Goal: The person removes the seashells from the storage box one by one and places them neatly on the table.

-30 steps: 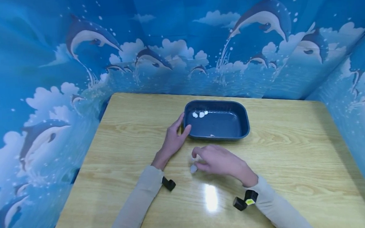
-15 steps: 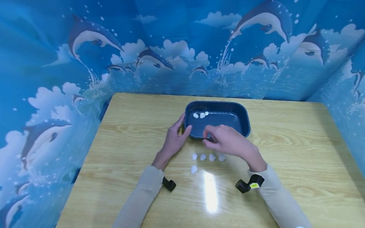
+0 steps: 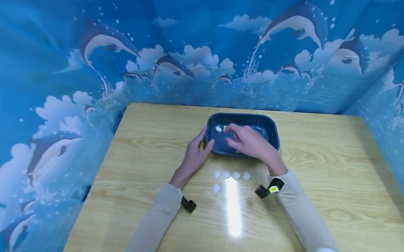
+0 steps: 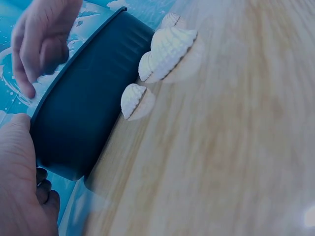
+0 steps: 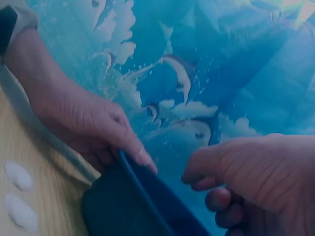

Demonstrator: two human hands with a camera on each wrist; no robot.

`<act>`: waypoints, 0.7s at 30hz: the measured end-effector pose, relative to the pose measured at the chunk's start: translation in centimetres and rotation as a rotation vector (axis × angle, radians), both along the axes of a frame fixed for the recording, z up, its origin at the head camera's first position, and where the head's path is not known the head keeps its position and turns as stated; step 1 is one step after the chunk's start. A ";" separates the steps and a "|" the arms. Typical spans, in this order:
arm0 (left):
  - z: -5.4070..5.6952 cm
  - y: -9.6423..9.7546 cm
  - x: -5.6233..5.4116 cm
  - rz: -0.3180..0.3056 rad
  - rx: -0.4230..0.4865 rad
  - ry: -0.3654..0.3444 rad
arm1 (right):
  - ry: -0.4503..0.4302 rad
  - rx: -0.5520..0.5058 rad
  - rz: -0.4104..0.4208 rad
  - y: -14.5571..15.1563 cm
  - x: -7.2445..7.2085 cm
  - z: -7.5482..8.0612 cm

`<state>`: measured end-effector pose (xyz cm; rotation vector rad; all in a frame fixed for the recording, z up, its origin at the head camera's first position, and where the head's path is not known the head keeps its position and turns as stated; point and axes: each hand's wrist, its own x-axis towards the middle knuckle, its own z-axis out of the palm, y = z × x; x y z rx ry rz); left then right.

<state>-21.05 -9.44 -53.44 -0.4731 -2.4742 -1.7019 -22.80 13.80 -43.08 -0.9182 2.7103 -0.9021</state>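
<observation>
Steadily, the left hand [image 3: 194,155] pinches the left end of the dark blue tub [image 3: 218,141], thumb at the rim; the right hand [image 3: 250,141] reaches over the near rim, thumb and forefinger apart beside white pieces [image 3: 218,129]. The tub sits near the table's [image 3: 329,164] far edge, five shells [image 3: 236,175] before it, wood stretching rightward.

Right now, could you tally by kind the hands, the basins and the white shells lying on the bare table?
White shells on the table: 5, one of them here
Dark blue basin: 1
Hands: 2, left hand and right hand
Total: 8

Shells inside the basin aren't counted; the right hand may hide some.
</observation>
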 end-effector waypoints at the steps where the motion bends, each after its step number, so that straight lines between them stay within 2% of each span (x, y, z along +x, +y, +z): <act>1: 0.0 0.0 0.0 0.000 0.000 -0.003 | -0.013 0.012 -0.015 -0.1 -0.4 -0.3; 7: 0.0 0.1 0.1 0.002 -0.003 -0.020 | -0.089 0.105 -0.069 -1.0 -2.3 -2.2; 13: 0.0 0.2 0.2 0.003 -0.008 -0.022 | -0.107 0.192 -0.076 -1.6 -3.4 -4.1; 21: 0.1 0.1 0.1 0.006 -0.012 -0.009 | -0.113 0.230 -0.064 -2.2 -4.0 -5.0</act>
